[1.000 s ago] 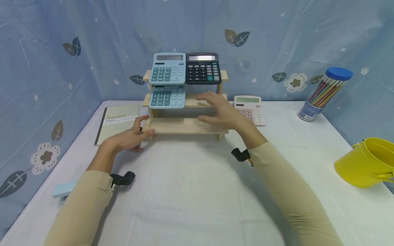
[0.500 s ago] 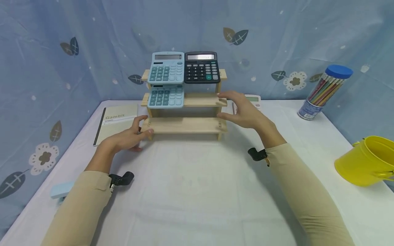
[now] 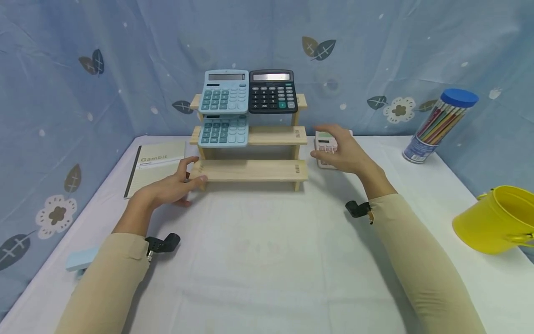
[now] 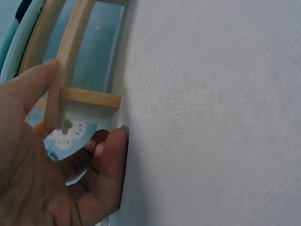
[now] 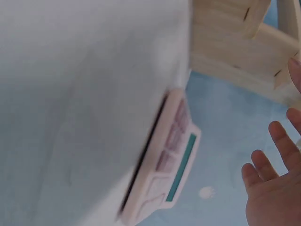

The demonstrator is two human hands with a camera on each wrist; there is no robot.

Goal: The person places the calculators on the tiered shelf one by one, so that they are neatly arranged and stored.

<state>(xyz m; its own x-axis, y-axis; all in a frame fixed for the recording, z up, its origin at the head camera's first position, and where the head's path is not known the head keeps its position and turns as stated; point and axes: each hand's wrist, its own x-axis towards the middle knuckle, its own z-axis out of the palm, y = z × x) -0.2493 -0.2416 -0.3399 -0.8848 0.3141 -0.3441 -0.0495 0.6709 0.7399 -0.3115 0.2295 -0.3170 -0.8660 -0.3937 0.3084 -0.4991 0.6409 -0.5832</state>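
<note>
A three-tier wooden shelf [image 3: 250,170] stands at the back of the white table. My left hand [image 3: 167,189] holds the left end of its lowest board, with the thumb on the board in the left wrist view. On the top board sit a light blue calculator [image 3: 224,92] and a black calculator [image 3: 273,92]; another light blue calculator [image 3: 223,131] lies on the middle board. My right hand [image 3: 348,150] hovers over a pink calculator [image 3: 325,144] right of the shelf, hiding part of it. Its fingers [image 5: 282,143] are spread and apart from the calculator.
A Gambit notebook [image 3: 155,168] lies left of the shelf. Near my left sleeve is a light blue object [image 3: 81,259], partly hidden. At the right stand a blue-lidded tub of pencils [image 3: 438,125] and a yellow bucket [image 3: 492,222]. Patterned blue curtains border the table.
My right hand has moved rightward from in front of the shelf's middle board to over the pink calculator. The left hand keeps its place at the shelf's left end.
</note>
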